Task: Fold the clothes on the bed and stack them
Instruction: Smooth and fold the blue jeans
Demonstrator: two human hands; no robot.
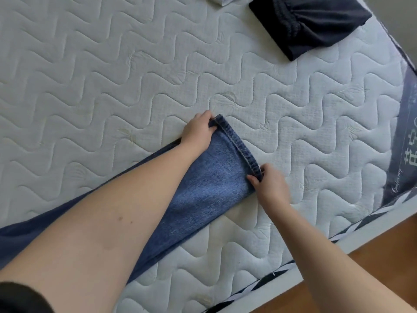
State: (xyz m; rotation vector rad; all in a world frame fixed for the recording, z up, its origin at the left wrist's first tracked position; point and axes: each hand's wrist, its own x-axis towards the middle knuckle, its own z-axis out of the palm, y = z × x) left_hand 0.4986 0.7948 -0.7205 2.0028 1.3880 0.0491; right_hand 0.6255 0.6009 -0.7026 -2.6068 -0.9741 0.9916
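Note:
A pair of blue jeans lies stretched across the quilted white mattress, running from the lower left toward the middle. Its hemmed leg end points away from me. My left hand pinches the far corner of the hem. My right hand pinches the near corner of the same hem. My left forearm covers much of the leg. A folded dark navy garment with an elastic waistband lies at the top right of the mattress.
A scrap of white fabric shows at the top edge, left of the dark garment. The mattress's striped border and its corner run along the right side. Wooden floor shows at the lower right.

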